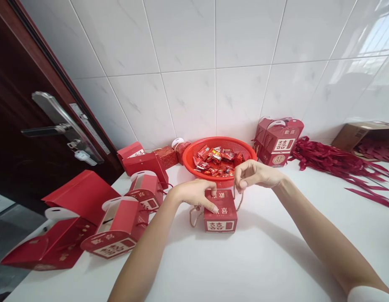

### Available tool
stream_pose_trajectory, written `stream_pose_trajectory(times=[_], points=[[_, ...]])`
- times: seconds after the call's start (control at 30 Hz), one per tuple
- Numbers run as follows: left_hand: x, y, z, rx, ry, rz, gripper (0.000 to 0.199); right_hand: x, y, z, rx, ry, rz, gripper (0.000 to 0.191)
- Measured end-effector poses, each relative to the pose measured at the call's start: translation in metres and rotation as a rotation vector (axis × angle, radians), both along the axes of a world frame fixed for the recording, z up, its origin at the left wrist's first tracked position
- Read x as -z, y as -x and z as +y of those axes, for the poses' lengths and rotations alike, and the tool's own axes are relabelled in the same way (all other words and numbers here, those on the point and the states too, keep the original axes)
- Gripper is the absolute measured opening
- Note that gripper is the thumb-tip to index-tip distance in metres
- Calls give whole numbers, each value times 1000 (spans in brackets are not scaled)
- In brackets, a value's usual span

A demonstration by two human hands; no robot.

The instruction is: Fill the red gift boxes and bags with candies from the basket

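A small red box (pixel 220 216) with pale characters on its front sits on the white table. My left hand (pixel 197 195) rests on its top, fingers bent over the back edge and thumb on the lid. At the box's right side, my right hand (pixel 255 174) pinches a thin twine cord (pixel 239 202), its thumb and fingertips together. Another loop of twine (pixel 194 217) hangs at the left side of the box. Just behind, a red basket (pixel 221 183) holds several wrapped candies (pixel 213 161).
Several red boxes (pixel 118 226) and an open red bag (pixel 60 243) stand on the left. Back right are stacked red boxes (pixel 278 142), dark red ribbons (pixel 335 161) and a cardboard box (pixel 350 136). A tiled wall borders the white table (pixel 244 268); a door (pixel 21 105) stands left.
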State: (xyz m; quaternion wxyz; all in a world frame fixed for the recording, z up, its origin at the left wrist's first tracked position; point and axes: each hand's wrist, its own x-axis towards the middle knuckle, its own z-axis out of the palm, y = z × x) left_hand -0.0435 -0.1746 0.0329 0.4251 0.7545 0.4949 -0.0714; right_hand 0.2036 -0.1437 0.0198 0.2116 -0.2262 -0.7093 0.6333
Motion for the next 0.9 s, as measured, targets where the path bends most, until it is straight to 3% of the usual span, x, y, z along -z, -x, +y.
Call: stream_pose_trajectory(times=[0.1,0.2,0.27,0.37,0.43,0.7,0.83,0.9], points=[[-1,-1,-2,-46,-11,23,51,-13,5,-14,91,-27,70,32],[-9,-2,-9,-81,-210,-60,56,-21,9,-27,182,-98,48,32],[-17,-2,-16,-110,-293,-270,63,-24,11,-34,234,-169,12,32],[-29,-2,-30,-123,-286,-633,65,-29,14,-45,304,-310,-73,35],[-34,-4,-38,-105,-287,-755,64,-30,17,-52,376,-420,-137,37],[-29,-19,-57,-31,-305,-748,80,-25,31,-68,708,-718,-364,22],[-28,-16,-59,1,-329,-827,75,-35,11,-64,772,-772,-310,24],[-29,-9,-56,-9,-384,-868,67,-45,-8,-61,889,-781,-240,24]])
